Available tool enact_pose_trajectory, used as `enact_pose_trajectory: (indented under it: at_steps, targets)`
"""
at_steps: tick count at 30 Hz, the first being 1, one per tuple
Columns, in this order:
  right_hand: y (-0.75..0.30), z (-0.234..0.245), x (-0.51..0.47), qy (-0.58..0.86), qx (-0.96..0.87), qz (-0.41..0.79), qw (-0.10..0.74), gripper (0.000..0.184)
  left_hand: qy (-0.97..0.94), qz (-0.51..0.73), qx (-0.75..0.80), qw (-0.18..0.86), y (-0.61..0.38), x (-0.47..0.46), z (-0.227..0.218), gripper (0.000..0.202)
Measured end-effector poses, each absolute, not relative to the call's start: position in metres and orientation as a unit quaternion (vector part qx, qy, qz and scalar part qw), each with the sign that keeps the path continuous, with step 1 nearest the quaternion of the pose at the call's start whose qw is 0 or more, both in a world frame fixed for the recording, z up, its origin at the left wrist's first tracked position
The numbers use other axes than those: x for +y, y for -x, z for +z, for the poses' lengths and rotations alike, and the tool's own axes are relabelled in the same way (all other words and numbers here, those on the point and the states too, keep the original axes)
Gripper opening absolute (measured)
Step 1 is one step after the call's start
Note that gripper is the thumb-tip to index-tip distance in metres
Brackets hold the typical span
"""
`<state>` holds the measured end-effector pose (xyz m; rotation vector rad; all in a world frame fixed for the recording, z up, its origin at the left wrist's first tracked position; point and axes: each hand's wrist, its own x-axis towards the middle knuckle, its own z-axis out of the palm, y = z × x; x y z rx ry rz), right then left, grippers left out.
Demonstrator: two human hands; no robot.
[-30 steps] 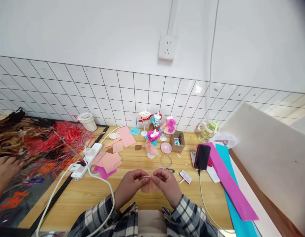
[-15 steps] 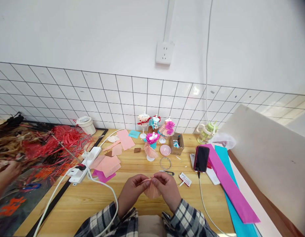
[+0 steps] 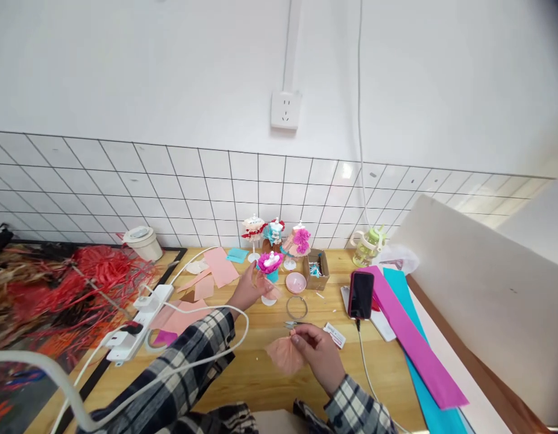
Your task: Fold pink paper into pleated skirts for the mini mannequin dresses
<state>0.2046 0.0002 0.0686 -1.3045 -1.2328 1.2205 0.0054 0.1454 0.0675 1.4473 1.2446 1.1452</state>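
My right hand (image 3: 322,355) is closed, pinching the gathered top of a fan of peach crepe paper (image 3: 285,354) between thumb and fingertips. The paper flares out to the left, above the wooden table. My left hand (image 3: 246,293) reaches forward to a small dress form (image 3: 270,263) with a magenta ruffled top, a blue part and a peach skirt. Its fingers close at the left side of that skirt, and the round white base still rests on the table. Behind it stand several other small dress forms (image 3: 299,240) in paper outfits.
A pink bowl (image 3: 296,283), wire ring (image 3: 297,307), snips (image 3: 297,324) and cardboard box (image 3: 317,277) lie ahead. Paper pieces (image 3: 221,267) and a power strip (image 3: 138,328) are at left, its white cable crossing my left sleeve. Phone (image 3: 361,295) and crepe strips (image 3: 419,337) lie right.
My left hand has let go of the peach crepe paper and moved forward to the dress form. My right hand alone keeps the paper, slightly further right. The view has shifted a little.
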Motion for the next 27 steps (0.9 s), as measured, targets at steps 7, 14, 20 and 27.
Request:
enact_pose_trajectory:
  at_steps: [7,14,20,27]
  targets:
    - [-0.217,0.067,-0.003,0.55,-0.509,0.474,0.463,0.033,-0.61,0.41,0.446,0.511,-0.02,0.172,0.066,0.066]
    - [-0.217,0.097,0.015,0.492,-0.586,0.442,0.468,0.026,-0.602,0.411,0.451,0.515,-0.007,0.152,0.073,0.06]
    - [-0.202,0.156,0.033,0.41,-0.666,0.426,0.456,0.02,-0.493,0.491,0.394,0.6,0.0,0.097,0.106,0.046]
    - [-0.186,0.207,0.017,0.38,-0.722,0.408,0.411,0.017,-0.426,0.493,0.326,0.685,-0.002,0.046,0.147,0.033]
